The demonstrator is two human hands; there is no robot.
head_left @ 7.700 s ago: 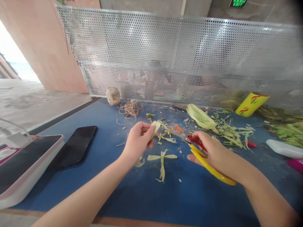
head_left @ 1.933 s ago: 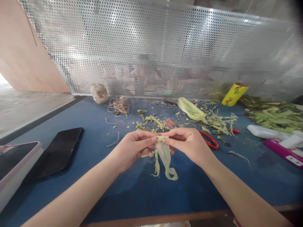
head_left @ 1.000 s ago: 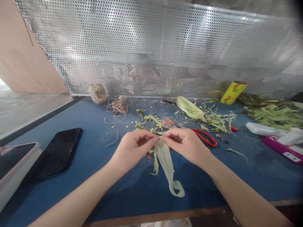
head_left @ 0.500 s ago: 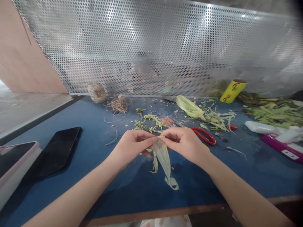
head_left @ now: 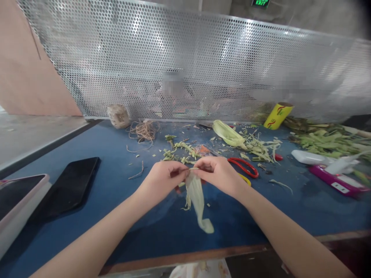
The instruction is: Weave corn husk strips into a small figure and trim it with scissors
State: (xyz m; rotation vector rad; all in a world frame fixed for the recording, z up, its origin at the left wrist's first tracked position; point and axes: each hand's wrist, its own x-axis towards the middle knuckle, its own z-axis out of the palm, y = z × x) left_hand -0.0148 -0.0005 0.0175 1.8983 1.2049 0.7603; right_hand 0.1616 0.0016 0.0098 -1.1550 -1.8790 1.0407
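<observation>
Between my two hands hangs a pale green corn husk strip [head_left: 197,195], its lower end curled above the blue table. My left hand [head_left: 164,179] pinches its top edge, fingers closed. My right hand [head_left: 218,173] pinches the same edge just beside the left, also closed. Behind my fingers lie braided-looking pale green husk pieces [head_left: 185,148], partly hidden. Red-handled scissors [head_left: 245,166] rest to the right of my right hand, and part of a yellow handle [head_left: 245,179] shows below them.
A peeled corn ear in husk [head_left: 227,133] and shredded husk strips [head_left: 261,146] lie further back. Around them are tangled twine [head_left: 143,131], a twine roll [head_left: 118,116], a yellow tube [head_left: 278,116], a purple power strip [head_left: 337,179] and a black phone [head_left: 68,185]. A perforated metal screen [head_left: 191,50] stands behind.
The husk's lower end has uncurled somewhat and swung slightly left. Both hands keep their pinch at the top edge. The view has turned a little to the right.
</observation>
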